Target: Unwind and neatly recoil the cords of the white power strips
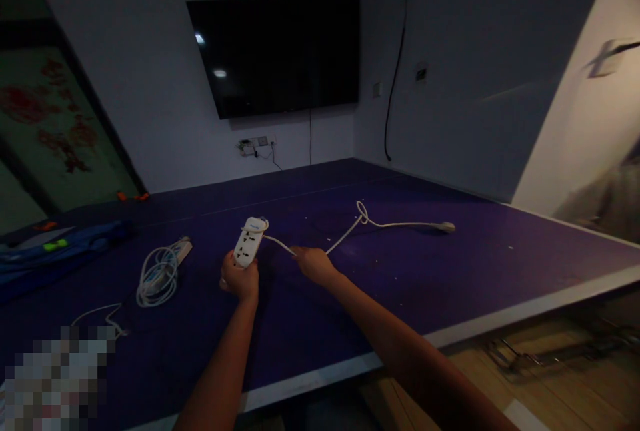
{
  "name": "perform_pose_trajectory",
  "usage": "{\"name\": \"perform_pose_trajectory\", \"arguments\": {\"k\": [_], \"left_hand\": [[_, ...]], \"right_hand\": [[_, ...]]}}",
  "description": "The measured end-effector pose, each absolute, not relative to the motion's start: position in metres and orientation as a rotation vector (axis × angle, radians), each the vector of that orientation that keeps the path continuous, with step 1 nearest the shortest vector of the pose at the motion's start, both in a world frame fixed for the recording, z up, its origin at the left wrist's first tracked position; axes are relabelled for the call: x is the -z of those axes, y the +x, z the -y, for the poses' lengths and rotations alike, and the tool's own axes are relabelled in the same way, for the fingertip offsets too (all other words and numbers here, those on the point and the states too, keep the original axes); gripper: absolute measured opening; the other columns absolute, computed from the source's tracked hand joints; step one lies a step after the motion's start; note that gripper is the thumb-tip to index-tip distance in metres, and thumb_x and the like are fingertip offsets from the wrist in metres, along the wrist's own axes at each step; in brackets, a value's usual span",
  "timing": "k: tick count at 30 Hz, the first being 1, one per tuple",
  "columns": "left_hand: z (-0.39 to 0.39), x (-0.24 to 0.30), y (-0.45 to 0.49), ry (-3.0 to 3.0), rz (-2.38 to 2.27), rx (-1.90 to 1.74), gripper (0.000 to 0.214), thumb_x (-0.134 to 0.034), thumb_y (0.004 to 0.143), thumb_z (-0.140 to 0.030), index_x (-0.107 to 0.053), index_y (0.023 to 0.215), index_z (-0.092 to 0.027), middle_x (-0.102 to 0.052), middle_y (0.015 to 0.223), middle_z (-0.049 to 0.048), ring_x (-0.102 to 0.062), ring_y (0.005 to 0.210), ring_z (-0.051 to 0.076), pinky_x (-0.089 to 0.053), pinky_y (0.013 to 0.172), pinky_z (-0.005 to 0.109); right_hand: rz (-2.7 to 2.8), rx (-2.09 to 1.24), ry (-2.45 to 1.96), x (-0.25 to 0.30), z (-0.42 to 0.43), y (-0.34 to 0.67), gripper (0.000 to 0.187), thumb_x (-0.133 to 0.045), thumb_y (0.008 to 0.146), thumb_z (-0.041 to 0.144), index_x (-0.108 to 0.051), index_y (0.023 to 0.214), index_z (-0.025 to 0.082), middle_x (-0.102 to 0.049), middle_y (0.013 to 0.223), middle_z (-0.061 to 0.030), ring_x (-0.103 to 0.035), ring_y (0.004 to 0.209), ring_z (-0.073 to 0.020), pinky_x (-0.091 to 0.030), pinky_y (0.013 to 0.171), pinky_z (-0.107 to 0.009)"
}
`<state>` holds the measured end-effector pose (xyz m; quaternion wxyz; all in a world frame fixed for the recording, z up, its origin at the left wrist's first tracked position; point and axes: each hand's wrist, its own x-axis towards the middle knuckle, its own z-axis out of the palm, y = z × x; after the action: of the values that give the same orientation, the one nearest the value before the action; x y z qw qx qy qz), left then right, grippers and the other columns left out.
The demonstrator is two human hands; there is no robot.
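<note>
My left hand (241, 279) is clamping its fingers round the power strip (247, 244), holding it over the table (300, 337), back from the near edge. My right hand (314, 264) is pinching the cord (343, 236), and the plug (447, 226) is lying toward the right edge.

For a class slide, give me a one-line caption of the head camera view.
The left hand holds a white power strip while the right hand holds its cord over a purple tabletop.

Power strip (248, 246): smooth plastic
Cord (343, 237): smooth plastic
Tabletop (310, 331) under power strip: smooth, matt
Screen (290, 51) beyond power strip: glossy
Bundle (93, 244) left of power strip: matt cloth
</note>
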<state>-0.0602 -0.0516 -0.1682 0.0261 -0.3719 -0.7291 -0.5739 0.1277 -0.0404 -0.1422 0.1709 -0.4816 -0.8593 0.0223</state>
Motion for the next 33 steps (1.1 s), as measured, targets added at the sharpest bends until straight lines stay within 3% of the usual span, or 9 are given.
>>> {"name": "perform_pose_trajectory", "arguments": {"k": [12, 19, 33], "left_hand": [[0.058, 0.168, -0.059, -1.504, 1.991, 1.299, 0.055, -0.059, 0.068, -0.02, -0.045, 0.122, -0.02, -0.056, 0.119, 0.0121, -0.047, 0.114, 0.029, -0.027, 0.096, 0.048], [0.057, 0.166, -0.056, -1.792, 1.743, 1.138, 0.052, -0.05, 0.069, -0.014, -0.048, 0.12, -0.022, -0.059, 0.118, 0.0097, -0.046, 0.116, 0.028, -0.017, 0.104, 0.05], [0.066, 0.156, -0.046, -2.177, 1.442, 0.947, 0.057, -0.044, 0.065, -0.003, -0.054, 0.117, -0.024, -0.063, 0.116, 0.0062, -0.05, 0.115, 0.024, -0.004, 0.111, 0.053]], "right_hand": [[2.509, 0.224, -1.251, 0.131, 0.048, 0.142, 0.037, -0.028, 0.096, 0.027, -0.049, 0.126, 0.022, -0.062, 0.108, -0.0095, -0.063, 0.086, -0.0176, -0.046, 0.069, -0.026], [2.441, 0.336, -1.119, 0.135, 0.043, 0.155, 0.034, -0.031, 0.097, 0.026, -0.056, 0.118, 0.019, -0.063, 0.103, -0.0107, -0.06, 0.092, -0.0172, -0.044, 0.074, -0.026], [2.204, 0.196, -1.034, 0.141, 0.032, 0.168, 0.028, -0.045, 0.091, 0.037, -0.065, 0.093, 0.017, -0.063, 0.096, -0.0092, -0.058, 0.085, -0.0157, -0.04, 0.072, -0.024]]}}
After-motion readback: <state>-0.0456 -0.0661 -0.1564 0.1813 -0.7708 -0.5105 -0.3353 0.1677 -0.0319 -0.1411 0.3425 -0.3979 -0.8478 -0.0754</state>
